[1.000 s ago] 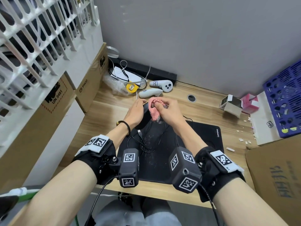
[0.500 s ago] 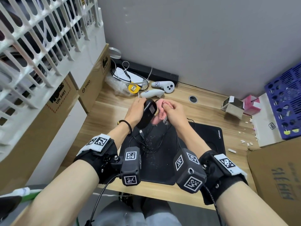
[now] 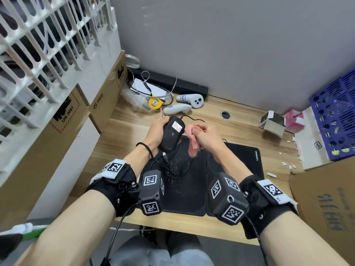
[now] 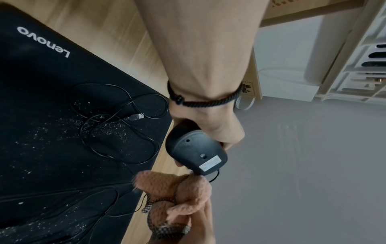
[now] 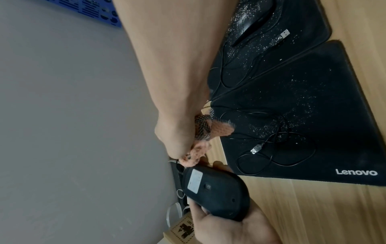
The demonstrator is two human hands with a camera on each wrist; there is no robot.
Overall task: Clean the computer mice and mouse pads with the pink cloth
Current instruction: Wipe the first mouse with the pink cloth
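Head view: left hand (image 3: 156, 131) wrapped round a black mouse (image 3: 171, 133), underside turned up, white label showing; right hand (image 3: 206, 135) just beside it, fingers bunched on the pink cloth (image 3: 192, 139), cloth touching the mouse's edge; both raised over the far edge of two black mouse pads (image 3: 192, 185) lying side by side below the wrists; pale specks and a tangle of cable (image 3: 169, 167) on the pad under the left wrist; white controllers (image 3: 190, 100) beyond the left hand, on the wooden desk (image 3: 119, 150).

Left wrist view: mouse (image 4: 196, 153) clamped from behind by thumb and fingers, label end pointing at the cloth (image 4: 173, 198); cloth wadded in the right hand (image 4: 200, 227), brushing the mouse's front; Lenovo pad (image 4: 41, 74) off to the side, dusted with specks, USB plug (image 4: 136, 117) lying on it.

Right wrist view: right hand (image 5: 177, 140) closed tight on the cloth (image 5: 200, 148), a tuft meeting the mouse (image 5: 217, 189); mouse cradled in the left palm (image 5: 229, 227), base up; a second mouse (image 5: 254, 19) resting on the far pad, speckled.
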